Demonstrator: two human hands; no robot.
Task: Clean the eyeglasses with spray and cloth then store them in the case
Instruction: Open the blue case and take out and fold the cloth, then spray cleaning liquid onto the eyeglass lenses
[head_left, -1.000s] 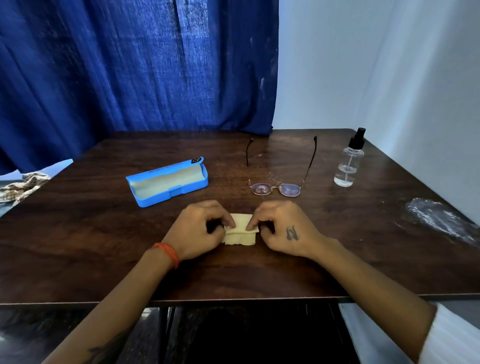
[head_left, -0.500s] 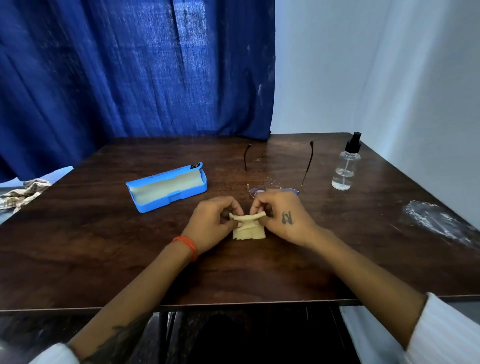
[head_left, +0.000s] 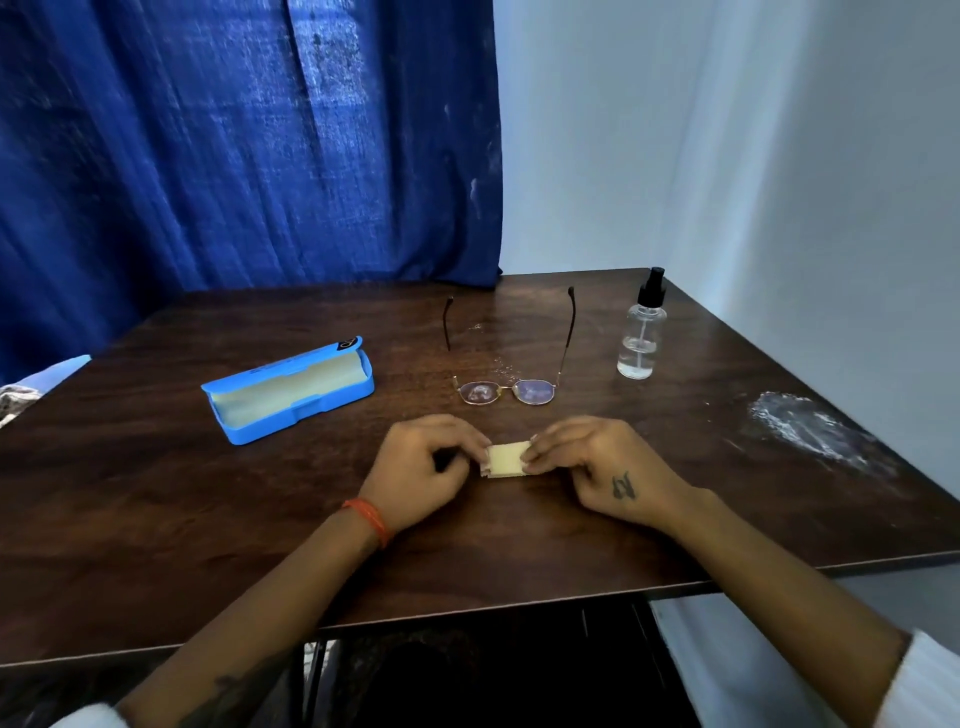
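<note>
A small pale yellow cloth (head_left: 506, 459), folded into a compact rectangle, lies on the dark wooden table (head_left: 208, 499). My left hand (head_left: 426, 470) pinches its left edge and my right hand (head_left: 597, 465) pinches its right edge. Just beyond the cloth the eyeglasses (head_left: 506, 391) rest on the table with both temples unfolded and pointing away from me. An open blue case (head_left: 291, 397) with a pale lining lies to the left of the glasses. A clear spray bottle (head_left: 640, 332) with a black nozzle stands upright to the right of them.
A whitish smear (head_left: 800, 428) marks the table near its right edge. A blue curtain (head_left: 249, 145) hangs behind the table and white walls close the right side. A patterned rag (head_left: 13, 402) lies off the table at far left.
The cloth was lifted and bunched between my fingers half a second ago; now it lies flat as a smaller folded rectangle, my hands lower and slightly apart at its ends.
</note>
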